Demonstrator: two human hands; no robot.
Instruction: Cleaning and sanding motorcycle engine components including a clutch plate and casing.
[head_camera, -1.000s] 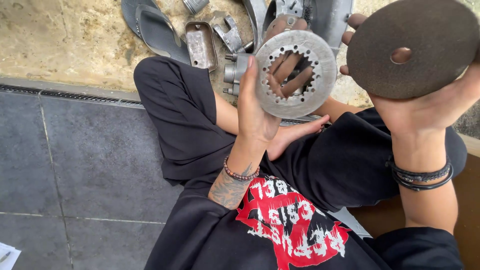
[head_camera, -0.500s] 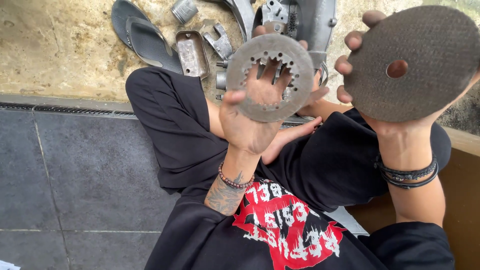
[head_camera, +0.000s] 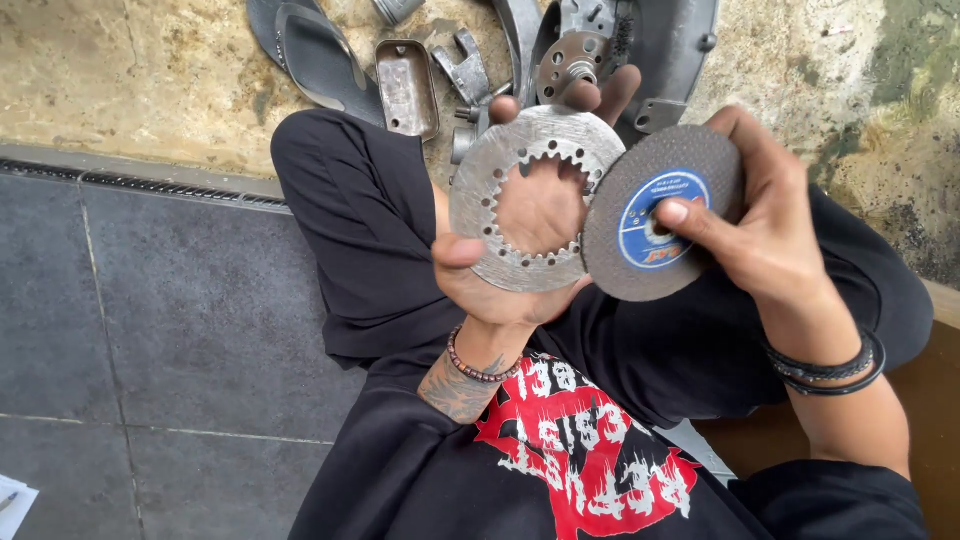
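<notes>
My left hand (head_camera: 510, 270) holds a flat silver metal ring plate (head_camera: 478, 205) with teeth around its inner hole; my palm shows through the hole. My right hand (head_camera: 770, 235) grips a dark grey abrasive disc (head_camera: 610, 255) with a blue centre label, thumb pressed on the label. The disc's left edge overlaps the ring plate's right edge. Both are held up over my lap, above my crossed legs in black trousers (head_camera: 360, 240).
On the stained concrete ahead lie a grey sandal (head_camera: 315, 55), a small rectangular metal cover (head_camera: 407, 88), a forked metal bracket (head_camera: 462, 62) and a large round metal housing (head_camera: 660, 45) with a hub inside. Dark floor tiles (head_camera: 150, 330) and a drain grate (head_camera: 130, 185) sit at left.
My right hand has flipped the abrasive disc, label now facing me, and brought it down-left against the ring plate. My left hand has turned the plate flat toward me.
</notes>
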